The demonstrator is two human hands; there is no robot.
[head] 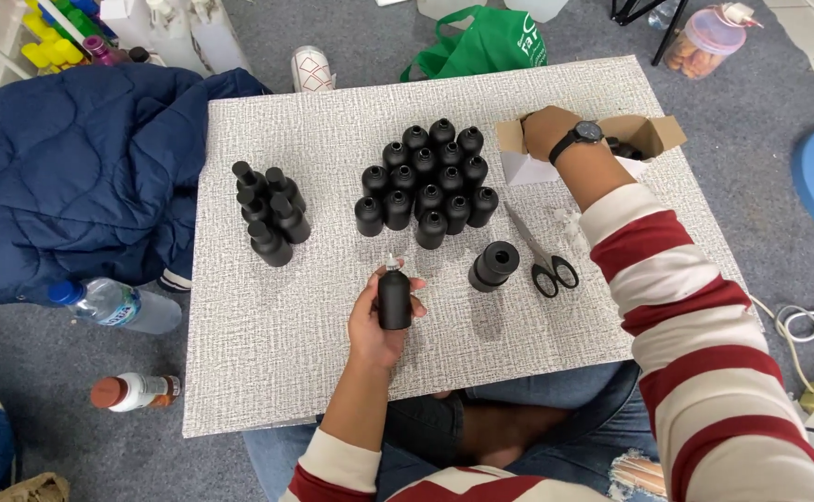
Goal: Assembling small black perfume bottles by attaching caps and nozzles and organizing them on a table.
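The left hand (376,321), nearest of all, is curled shut around a small black bottle (394,297), holding it upright just above the grey board (277,325), so the step in hand looks like fitting out one bottle at a time. Left of it stands a cluster of capped bottles (268,212), further right a bigger group of bottles (428,181) and scissors (542,260). The right hand (548,130) reaches wrist-bent into the cardboard box (653,135), fingers hidden, so I cannot tell its grip; next it would need a part brought to the bottle's neck
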